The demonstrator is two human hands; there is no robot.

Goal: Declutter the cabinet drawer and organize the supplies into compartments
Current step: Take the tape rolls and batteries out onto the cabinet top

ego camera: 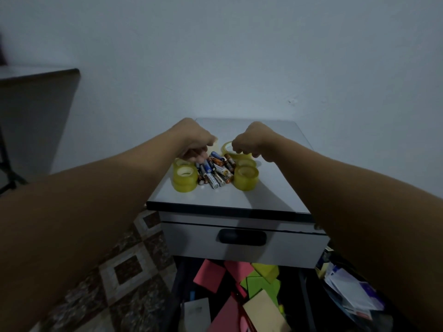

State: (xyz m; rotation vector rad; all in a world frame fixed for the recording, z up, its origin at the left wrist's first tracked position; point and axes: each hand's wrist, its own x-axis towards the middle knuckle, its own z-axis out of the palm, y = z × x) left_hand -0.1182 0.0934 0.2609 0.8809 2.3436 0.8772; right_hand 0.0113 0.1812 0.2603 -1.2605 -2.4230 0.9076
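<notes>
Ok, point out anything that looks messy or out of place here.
Batteries lie in a loose criss-cross heap on the cabinet top, hemmed in by yellow tape rolls. Below, in the open drawer, coloured note pads are jumbled at odd angles, overlapping and unsorted.

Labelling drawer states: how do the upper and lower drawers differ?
The upper drawer is shut, white front and dark handle showing; the lower drawer is pulled out. Nothing of the upper drawer's contents shows; the lower drawer holds jumbled coloured note pads. Both belong to the same cabinet.
</notes>
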